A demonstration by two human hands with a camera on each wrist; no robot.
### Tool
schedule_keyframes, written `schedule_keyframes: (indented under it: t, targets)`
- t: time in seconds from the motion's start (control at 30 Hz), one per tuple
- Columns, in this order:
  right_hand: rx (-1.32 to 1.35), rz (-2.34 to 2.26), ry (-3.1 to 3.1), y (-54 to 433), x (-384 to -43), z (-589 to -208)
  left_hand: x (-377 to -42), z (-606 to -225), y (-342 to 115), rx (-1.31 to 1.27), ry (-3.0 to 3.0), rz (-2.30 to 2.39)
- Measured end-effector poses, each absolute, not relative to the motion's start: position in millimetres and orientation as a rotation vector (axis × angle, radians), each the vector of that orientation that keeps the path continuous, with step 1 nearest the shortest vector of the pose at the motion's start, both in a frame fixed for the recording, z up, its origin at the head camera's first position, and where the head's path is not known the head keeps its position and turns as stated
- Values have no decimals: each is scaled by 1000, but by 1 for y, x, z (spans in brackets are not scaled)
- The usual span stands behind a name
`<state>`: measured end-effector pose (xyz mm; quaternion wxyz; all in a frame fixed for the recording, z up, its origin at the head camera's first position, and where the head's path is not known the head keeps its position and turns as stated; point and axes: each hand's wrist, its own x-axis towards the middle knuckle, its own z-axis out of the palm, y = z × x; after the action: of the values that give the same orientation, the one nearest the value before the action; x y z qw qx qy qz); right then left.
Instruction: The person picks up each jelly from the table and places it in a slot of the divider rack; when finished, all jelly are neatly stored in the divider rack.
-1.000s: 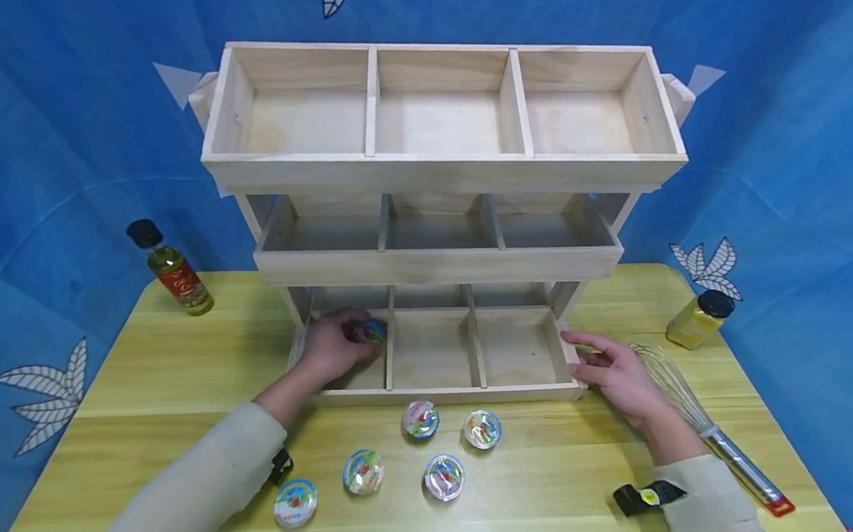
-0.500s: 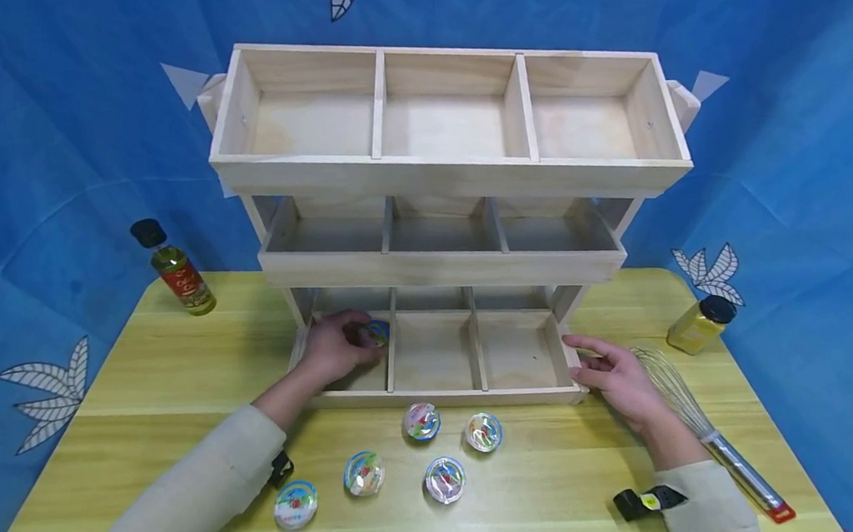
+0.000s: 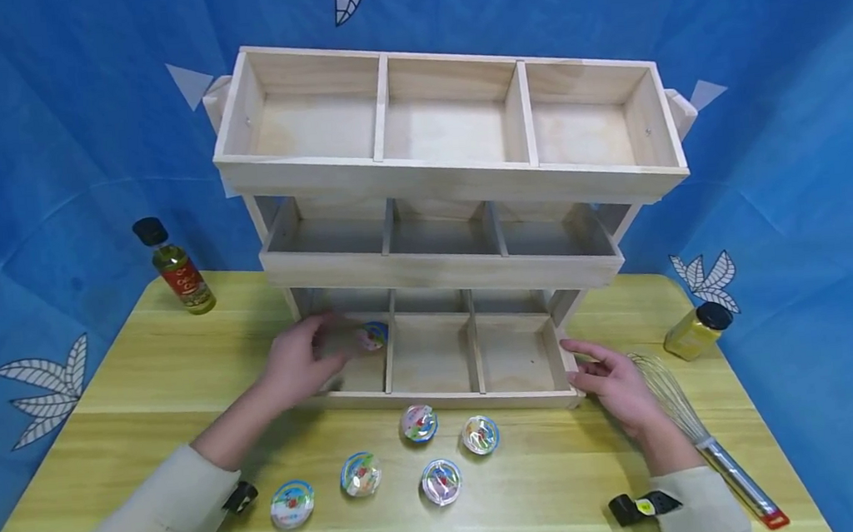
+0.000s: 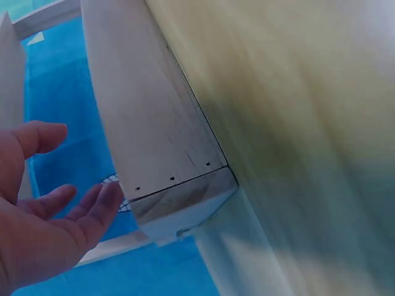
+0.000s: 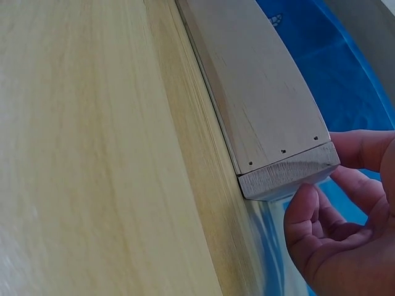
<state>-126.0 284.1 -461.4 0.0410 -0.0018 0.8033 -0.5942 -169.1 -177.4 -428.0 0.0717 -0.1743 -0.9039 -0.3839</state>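
Observation:
A three-tier wooden rack [image 3: 442,269] stands on the table, each tier split into three compartments. One small jelly cup [image 3: 374,335] with a printed lid sits in the bottom tier's left compartment, against the divider. Just left of that cup is my left hand [image 3: 299,364], blurred, thumb and fingers apart with nothing between them. The left wrist view shows the same spread fingers beside the bottom tray's end [image 4: 185,197]. My right hand [image 3: 616,385] rests its fingertips against the bottom tier's right end. Several more jelly cups [image 3: 419,424] lie in front of the rack.
An oil bottle [image 3: 183,273] stands at the back left. On the right are a jar with a black lid [image 3: 697,331] and a whisk [image 3: 720,456], close beside my right hand. A blue cloth [image 3: 71,144] hangs behind the table.
My left hand has let go of the jelly cup in the bottom left compartment and drawn back to the left. My right hand stays at the rack's end. The head view has shifted slightly.

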Motion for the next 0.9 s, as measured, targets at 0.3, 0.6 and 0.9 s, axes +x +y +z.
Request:
schedule_keyframes:
  t: [0.3,0.6,0.9]
  targets:
    - [-6,-1830,2458,282,-127,-462,-118,-414,-199,-500,-2703,-1129]
    - [-6,-1834,2450,283,-128,-463,-65,-413,-224,-524,-2727,-1216]
    - [5,-1845,2440,288,-127,-467,-43,-433,-244,-871,-2768,-1538]
